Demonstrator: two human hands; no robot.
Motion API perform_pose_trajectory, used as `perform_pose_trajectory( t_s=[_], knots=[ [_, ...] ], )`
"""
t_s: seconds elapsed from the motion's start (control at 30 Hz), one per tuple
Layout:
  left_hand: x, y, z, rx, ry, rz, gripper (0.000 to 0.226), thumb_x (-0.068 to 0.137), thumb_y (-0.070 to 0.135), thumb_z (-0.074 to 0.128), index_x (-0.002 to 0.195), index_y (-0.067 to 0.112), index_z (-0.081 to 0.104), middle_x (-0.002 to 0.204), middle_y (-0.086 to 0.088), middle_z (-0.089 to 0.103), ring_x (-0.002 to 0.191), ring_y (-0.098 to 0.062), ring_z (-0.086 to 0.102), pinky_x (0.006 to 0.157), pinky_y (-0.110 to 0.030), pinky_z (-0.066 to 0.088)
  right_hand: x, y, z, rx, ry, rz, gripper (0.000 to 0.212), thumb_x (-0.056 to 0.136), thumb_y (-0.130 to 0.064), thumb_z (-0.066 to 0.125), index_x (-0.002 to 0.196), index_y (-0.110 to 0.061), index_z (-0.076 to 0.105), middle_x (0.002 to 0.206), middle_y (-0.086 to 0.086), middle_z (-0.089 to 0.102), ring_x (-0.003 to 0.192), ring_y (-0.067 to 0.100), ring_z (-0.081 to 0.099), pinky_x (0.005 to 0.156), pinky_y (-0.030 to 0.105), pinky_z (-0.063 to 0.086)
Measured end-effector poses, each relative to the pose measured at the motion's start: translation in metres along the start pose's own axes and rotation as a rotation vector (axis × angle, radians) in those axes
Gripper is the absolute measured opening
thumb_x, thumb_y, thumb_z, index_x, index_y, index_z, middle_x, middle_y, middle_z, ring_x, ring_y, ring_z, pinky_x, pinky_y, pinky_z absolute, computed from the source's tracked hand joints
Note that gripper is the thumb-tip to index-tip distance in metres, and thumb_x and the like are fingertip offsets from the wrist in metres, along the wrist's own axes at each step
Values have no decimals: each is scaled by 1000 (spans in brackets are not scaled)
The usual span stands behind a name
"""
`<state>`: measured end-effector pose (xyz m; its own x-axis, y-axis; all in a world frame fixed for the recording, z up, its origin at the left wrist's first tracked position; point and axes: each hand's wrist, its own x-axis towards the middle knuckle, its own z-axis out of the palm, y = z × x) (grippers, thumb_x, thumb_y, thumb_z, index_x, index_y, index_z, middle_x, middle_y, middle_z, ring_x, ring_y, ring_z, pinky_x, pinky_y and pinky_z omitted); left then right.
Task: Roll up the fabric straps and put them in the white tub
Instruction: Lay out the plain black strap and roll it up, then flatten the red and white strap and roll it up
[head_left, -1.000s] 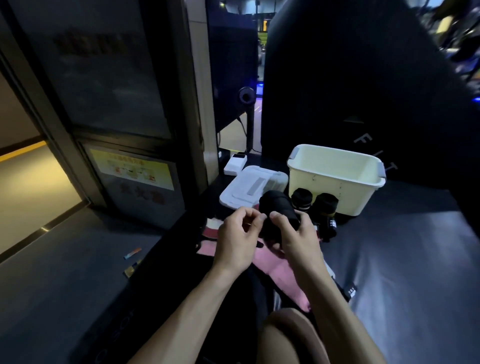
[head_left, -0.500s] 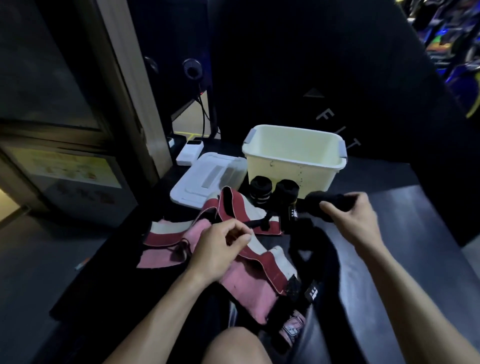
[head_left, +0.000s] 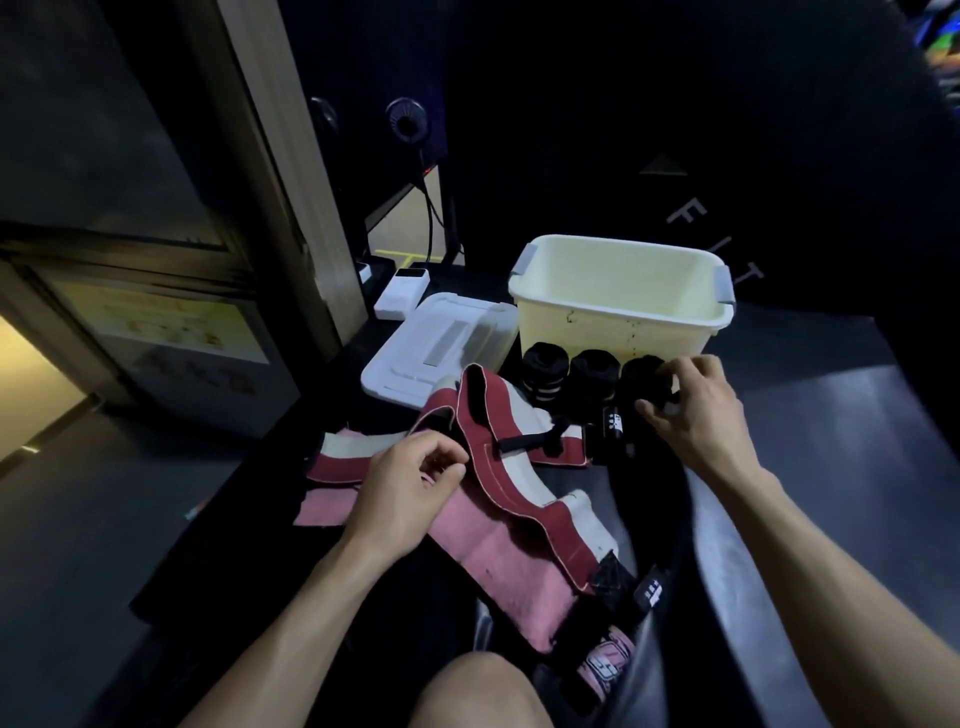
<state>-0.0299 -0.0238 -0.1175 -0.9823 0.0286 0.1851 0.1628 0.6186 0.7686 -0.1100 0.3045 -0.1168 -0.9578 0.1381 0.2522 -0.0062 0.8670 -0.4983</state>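
The white tub (head_left: 623, 332) stands at the back of the dark mat. Two rolled black straps (head_left: 543, 375) (head_left: 592, 375) stand side by side against its front wall. My right hand (head_left: 696, 415) grips a third black roll (head_left: 641, 382) right beside them, low at the mat. A loose red and white strap (head_left: 498, 436) lies on a pink strap (head_left: 498, 561) in front of me. My left hand (head_left: 410, 488) hovers over the red strap with loosely curled fingers, and I see nothing in them. A loose black strap (head_left: 613, 423) with a white label lies below the rolls.
The tub's white lid (head_left: 441, 343) lies flat left of the tub, with a small white box (head_left: 402, 291) behind it. A door frame and wall rise at the left. My bare knee (head_left: 478, 691) is at the bottom edge. Dark mat (head_left: 831, 415) extends to the right.
My right hand carried the black roll from the centre out to the right, then back left and down beside the two rolls by the tub. My left hand let go and stayed over the red strap.
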Motion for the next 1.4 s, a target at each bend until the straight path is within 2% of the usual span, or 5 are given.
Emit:
perform_pose_trajectory(
  t_s=[0.17,0.37,0.8,1.03,1.4],
  knots=[
    [-6,-3,-3,10,-109,-7,13,91,16,75,92,28,74,93,13,70,79,-6,70,71,-21,57,-43,-25,-7,51,102,-196,35,87,-44,68,110,-19,63,108,3,59,96,28,61,78,38,51],
    [-17,-7,5,52,-352,-58,8,98,31,65,100,34,72,97,21,73,94,3,68,88,-37,60,-99,-79,17,-231,-607,-271,83,78,-82,54,148,-40,40,145,-4,50,127,26,55,102,45,48],
    [-23,23,-7,108,-425,-195,35,108,44,36,99,15,54,89,-1,63,94,-23,63,93,-39,48,-111,-110,-80,358,91,-297,35,91,-51,51,113,-37,74,108,-13,67,99,9,59,92,36,49],
    [-15,93,-2,-727,-414,-522,49,99,69,40,125,29,51,107,-15,77,93,-35,76,69,-35,58,-131,-95,-145,440,215,-313,29,92,-44,56,115,-40,72,112,-20,65,108,15,61,94,36,49],
    [-17,159,72,-457,-294,-30,47,88,-12,60,126,16,67,119,-3,73,90,-4,69,92,-30,56,-195,9,-176,419,54,-207,23,84,-39,70,106,-35,74,111,-14,66,108,9,65,88,22,51]
  ],
)
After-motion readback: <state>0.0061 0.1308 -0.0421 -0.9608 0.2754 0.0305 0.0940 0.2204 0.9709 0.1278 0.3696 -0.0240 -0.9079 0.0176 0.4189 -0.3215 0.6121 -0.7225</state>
